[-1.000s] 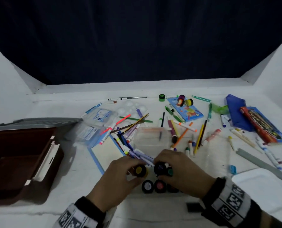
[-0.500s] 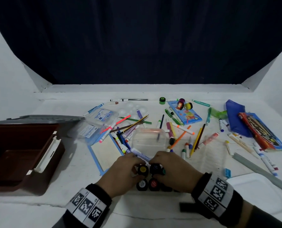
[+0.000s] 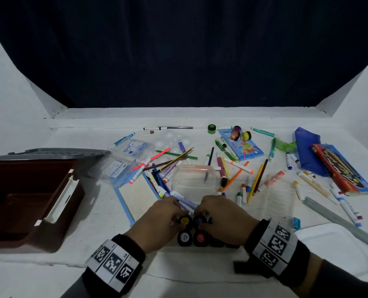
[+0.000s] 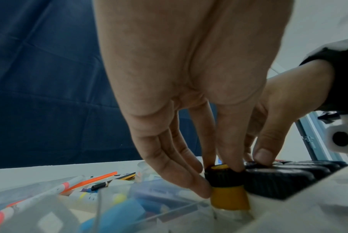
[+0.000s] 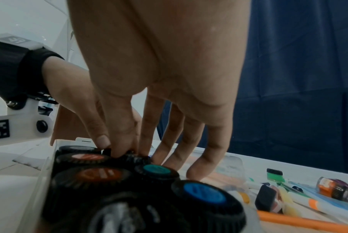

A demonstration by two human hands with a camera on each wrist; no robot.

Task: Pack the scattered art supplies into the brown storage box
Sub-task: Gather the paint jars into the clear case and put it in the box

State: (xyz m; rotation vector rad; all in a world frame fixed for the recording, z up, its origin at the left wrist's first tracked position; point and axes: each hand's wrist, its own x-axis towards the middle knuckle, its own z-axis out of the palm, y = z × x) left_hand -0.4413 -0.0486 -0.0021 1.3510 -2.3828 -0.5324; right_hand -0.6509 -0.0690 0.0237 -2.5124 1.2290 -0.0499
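Several black-capped paint jars stand in a clear tray at the table's front centre. My left hand pinches the cap of the yellow paint jar; in the left wrist view, the thumb and fingers of the left hand close round the cap above the jar's yellow body. My right hand pinches the neighbouring dark-capped jar; in the right wrist view, the right hand has its thumb and forefinger on that cap. The brown storage box sits open at the left.
Markers, pencils and crayons lie strewn behind the hands around a clear plastic container. A blue crayon box, a blue pouch and a red pencil box lie at the right. A grey ruler and a white lid sit front right.
Both hands have stayed at the paint jars, pinching the same two caps. The head view has pulled back, so more of both wrists shows.
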